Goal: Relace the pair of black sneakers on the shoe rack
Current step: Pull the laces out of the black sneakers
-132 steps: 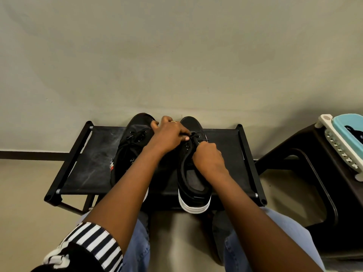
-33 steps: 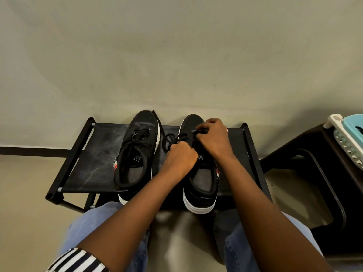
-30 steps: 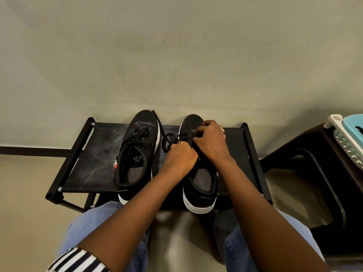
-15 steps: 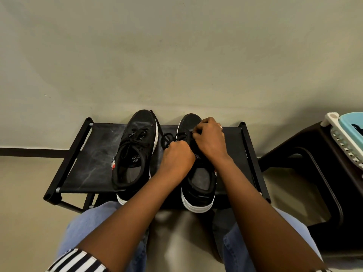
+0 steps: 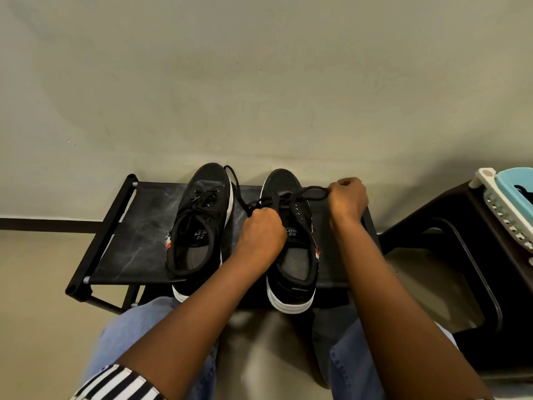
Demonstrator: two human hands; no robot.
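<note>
Two black sneakers with white soles stand side by side on a black shoe rack [image 5: 135,235], toes toward the wall. The left sneaker [image 5: 199,226] is laced, with a loose lace end trailing off its toe. Over the right sneaker [image 5: 291,243] a black lace [image 5: 291,196] is stretched taut between my hands. My left hand [image 5: 261,236] is fisted on the lace's left end, between the two shoes. My right hand [image 5: 347,199] grips the other end, out past the shoe's right side.
A pale wall rises straight behind the rack. A dark plastic stool [image 5: 473,255] stands to the right, carrying a light-blue and white basket [image 5: 507,197]. My knees in blue jeans [image 5: 135,333] are just in front of the rack.
My right hand has pulled away from the shoe's toe to the right, drawing the lace tight. My left hand stays near the shoe's left side.
</note>
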